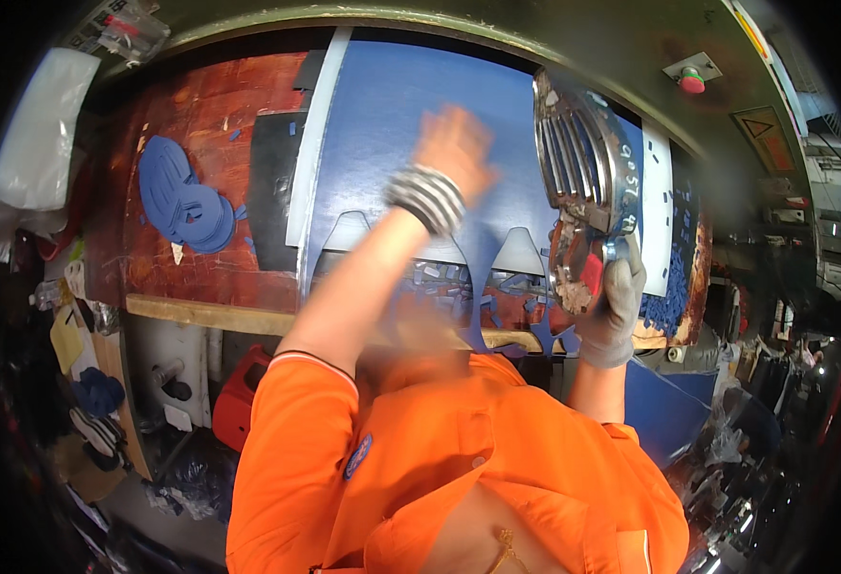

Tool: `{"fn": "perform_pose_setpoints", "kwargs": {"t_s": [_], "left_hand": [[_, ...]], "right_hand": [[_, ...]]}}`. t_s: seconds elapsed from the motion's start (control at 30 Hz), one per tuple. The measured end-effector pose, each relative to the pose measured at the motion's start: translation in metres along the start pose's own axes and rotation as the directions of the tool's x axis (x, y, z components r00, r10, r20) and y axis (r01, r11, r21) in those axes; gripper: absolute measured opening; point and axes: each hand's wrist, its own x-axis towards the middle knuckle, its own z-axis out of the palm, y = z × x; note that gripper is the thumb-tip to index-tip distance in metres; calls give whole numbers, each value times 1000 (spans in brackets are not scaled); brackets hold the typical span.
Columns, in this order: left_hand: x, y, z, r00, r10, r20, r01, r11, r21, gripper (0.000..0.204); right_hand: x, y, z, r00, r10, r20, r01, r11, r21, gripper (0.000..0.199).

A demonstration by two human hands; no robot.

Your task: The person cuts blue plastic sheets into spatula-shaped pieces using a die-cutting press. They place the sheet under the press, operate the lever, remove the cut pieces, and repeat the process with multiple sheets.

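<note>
My left hand [454, 148], blurred and wearing a striped band [427, 199] at the wrist, is reaching over a blue sheet [392, 105]; I cannot tell whether it is touching. My gloved right hand [617, 311] is gripping a slatted metal die [588, 196] by its lower end. To my left, blue cut pieces [186, 206] are lying stacked on the reddish table [239, 91], near a black mat [277, 182]. Small blue scraps [663, 311] are piling beyond my right hand, and a red button [692, 81] is sitting above them.

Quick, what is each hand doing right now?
Left hand: blurred but open over the blue sheet, nothing seen in it.
Right hand: gloved, closed, holding a slotted metal tool.
</note>
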Motion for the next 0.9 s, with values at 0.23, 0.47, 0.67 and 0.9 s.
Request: {"fn": "perform_pose_setpoints", "kwargs": {"t_s": [0.23,0.47,0.67,0.9], "left_hand": [[-126,70,-17,881,452,-139,-222,136,-966,24],[-134,-90,-9,744,-408,-530,252,905,-344,40],[-131,-91,8,731,-436,-525,285,894,-345,55],[-131,-97,9,733,-384,-562,259,921,-291,51]], "right_hand": [[26,-13,14,999,-43,23,46,987,-155,73],[70,37,74,977,71,200,12,921,-390,76],[85,111,148,892,-311,329,436,396,-808,71],[76,129,156,893,-255,371,432,252,-866,81]]}}
